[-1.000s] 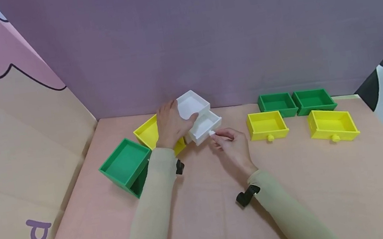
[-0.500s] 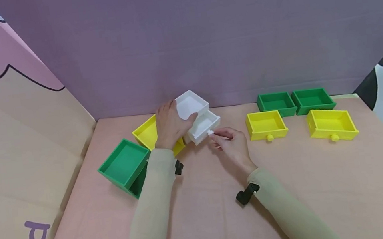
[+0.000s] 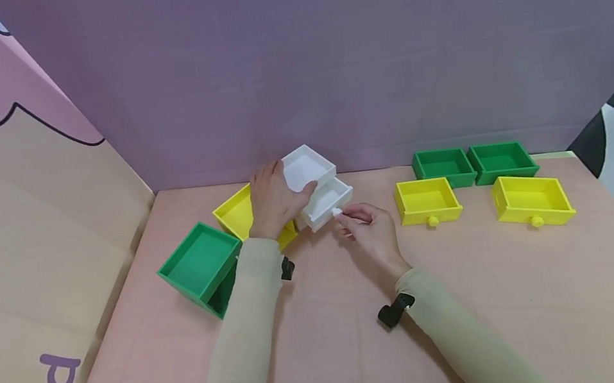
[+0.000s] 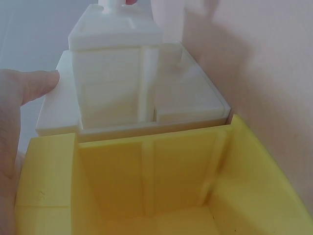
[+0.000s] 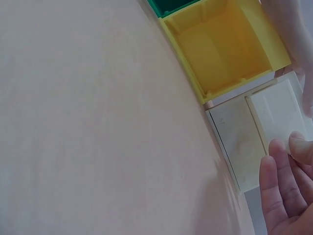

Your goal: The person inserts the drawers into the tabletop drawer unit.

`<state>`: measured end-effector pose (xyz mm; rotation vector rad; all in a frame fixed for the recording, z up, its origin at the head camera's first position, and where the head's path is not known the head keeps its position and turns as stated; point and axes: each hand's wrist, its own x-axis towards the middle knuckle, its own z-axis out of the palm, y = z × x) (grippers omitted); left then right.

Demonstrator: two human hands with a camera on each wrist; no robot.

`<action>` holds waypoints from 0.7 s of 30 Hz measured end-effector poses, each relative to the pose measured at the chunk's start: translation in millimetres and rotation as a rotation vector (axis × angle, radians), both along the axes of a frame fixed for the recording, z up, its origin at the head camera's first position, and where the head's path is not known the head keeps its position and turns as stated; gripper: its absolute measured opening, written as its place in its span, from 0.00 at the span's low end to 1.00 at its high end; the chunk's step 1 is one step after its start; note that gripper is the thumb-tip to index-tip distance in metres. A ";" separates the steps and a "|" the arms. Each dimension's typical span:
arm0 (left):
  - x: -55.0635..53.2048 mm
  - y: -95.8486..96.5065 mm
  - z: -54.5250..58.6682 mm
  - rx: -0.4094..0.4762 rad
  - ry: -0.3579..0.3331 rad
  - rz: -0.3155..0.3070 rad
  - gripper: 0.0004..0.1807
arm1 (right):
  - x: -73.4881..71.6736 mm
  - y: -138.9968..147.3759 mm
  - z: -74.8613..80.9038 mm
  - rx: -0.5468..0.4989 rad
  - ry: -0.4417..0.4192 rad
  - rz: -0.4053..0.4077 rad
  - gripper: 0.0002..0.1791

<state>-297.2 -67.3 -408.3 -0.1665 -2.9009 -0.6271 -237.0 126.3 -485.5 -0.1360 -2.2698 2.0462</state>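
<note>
A small white drawer case (image 3: pixel 306 167) with a tray-like top stands near the back wall, its white drawer (image 3: pixel 327 202) pulled partway out. My right hand (image 3: pixel 372 234) pinches the drawer's little white knob (image 3: pixel 337 212) between thumb and fingers. Across the left side of the case, my left hand (image 3: pixel 275 202) holds it, thumb on its front edge and fingers toward the back. The left wrist view shows that thumb (image 4: pixel 41 84) on the white case. Directly left of it is a yellow case (image 3: pixel 237 213), partly hidden under my left hand and wrist.
A green case (image 3: pixel 201 263) stands left of the yellow one, partly behind my left sleeve. At the right are two yellow drawers with knobs (image 3: pixel 429 201) and two green drawers (image 3: pixel 443 167) behind them. A purple wall (image 3: pixel 290 64) borders the pink table (image 3: pixel 327 344).
</note>
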 end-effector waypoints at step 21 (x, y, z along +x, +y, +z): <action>-3.5 -0.6 -2.3 -0.005 -0.028 0.000 0.50 | -4.8 -11.1 -0.9 -0.031 0.014 -0.002 0.14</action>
